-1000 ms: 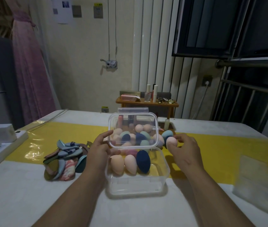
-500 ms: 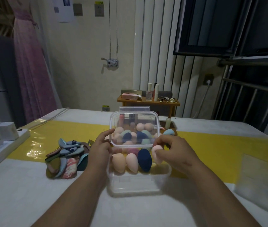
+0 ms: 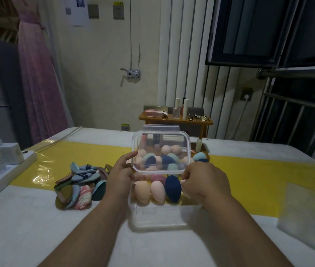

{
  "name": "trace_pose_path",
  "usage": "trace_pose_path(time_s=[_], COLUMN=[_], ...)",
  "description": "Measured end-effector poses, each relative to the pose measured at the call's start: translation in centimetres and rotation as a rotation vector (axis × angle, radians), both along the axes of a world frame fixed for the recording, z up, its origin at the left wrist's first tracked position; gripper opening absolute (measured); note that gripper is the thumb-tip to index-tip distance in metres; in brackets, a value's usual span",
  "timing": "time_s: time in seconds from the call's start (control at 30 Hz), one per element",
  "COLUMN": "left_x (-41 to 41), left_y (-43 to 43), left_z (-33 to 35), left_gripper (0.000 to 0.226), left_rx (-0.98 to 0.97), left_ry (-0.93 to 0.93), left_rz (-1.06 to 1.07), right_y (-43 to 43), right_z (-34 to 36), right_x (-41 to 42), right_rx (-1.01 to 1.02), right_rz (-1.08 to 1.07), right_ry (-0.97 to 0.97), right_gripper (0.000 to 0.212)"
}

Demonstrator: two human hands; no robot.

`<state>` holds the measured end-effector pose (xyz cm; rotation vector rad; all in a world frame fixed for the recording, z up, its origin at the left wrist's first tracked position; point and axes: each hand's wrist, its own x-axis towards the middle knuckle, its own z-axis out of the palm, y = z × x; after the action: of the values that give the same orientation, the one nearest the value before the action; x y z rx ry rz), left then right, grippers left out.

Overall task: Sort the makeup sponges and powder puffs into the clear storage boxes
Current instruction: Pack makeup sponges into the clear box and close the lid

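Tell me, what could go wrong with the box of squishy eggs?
The left hand holds the lid upright; if it lets go, the lid may drop onto the right hand. That hand pinches a pale sponge beside the row standing on end in the box; squeezing it in might tip them.

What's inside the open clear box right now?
Peach sponge, pink sponge and navy sponge in a row, a darker pink sponge behind. The right hand, gripping a pale sponge, hides the box's right end.
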<state>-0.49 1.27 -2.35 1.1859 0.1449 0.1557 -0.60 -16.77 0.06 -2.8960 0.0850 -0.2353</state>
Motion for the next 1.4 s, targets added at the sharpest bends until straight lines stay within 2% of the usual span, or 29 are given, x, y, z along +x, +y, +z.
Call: trace_pose_path(time_s=[0.2, 0.53, 0.77, 1.13, 1.4], left_x=[-0.1, -0.2, -0.2, -0.2, -0.6], left_y=[-0.1, -0.2, -0.2, -0.2, -0.3], left_z=[0.1, 0.1, 0.1, 0.1, 0.5], left_gripper=[0.062, 0.062, 0.061, 0.062, 0.06], left_rx=[-0.006, -0.049, -0.039, -0.038, -0.048], left_ry=[-0.004, -0.005, 0.009, 0.011, -0.001], left_rz=[-0.01, -0.012, -0.016, -0.009, -0.005], right_y=[0.5, 0.5, 0.7, 0.9, 0.3], right_z=[-0.3, -0.1, -0.6, -0.5, -0.6], right_x=[-0.2, 0.4, 0.6, 0.7, 0.2], right_rx=[0.075, 0.12, 0.02, -0.095, -0.115], right_rz=[-0.014, -0.03, -0.029, -0.007, 0.007], right_ry=[-0.002, 0.107, 0.065, 0.129, -0.022], right_gripper=[0.014, 0.017, 0.009, 0.024, 0.023])
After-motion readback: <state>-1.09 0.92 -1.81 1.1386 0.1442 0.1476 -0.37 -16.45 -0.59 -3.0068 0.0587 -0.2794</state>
